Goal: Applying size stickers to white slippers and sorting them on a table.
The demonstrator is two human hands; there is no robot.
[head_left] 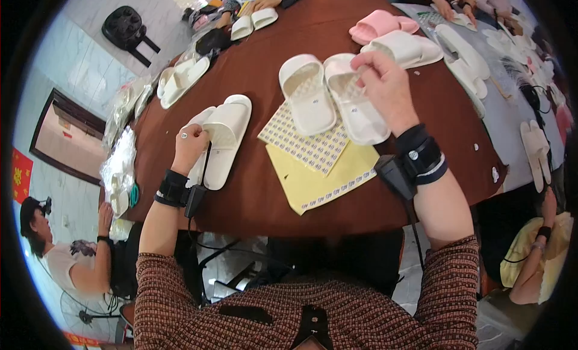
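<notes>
Two bare grips over the brown-covered table (448, 124), backs uppermost. Left of centre in the frame, the left grip (188, 150), at the end of a forearm (158, 232) rising from the lower left, with a black band (173, 187) around the wrist. Fingers curled and drawn in close to the thumb, right at the inner side of a white slipper (224, 154); impossible to tell about a hold on anything small. Partly hidden just behind, a second white slipper (202, 116).

In the centre, toes toward the top of the frame, a pair of white slippers (308, 100), with a small label on each insole. Beneath and just below, a sheet of small printed labels (301, 142) on top of a yellow sheet (319, 190).

Right of centre, the right grip (390, 94), reaching up and leftward from the lower right, wrist in another black band (418, 151). Thumb and forefinger bent toward each other over the right-hand slipper of the central pair, partly open by the look; again, impossible to tell about anything between the tips.

Among containers, at the left edge of the table, crumpled clear plastic bags (120, 154), with a pale slipper-like shape at the lower end, too blurred for certainty.
</notes>
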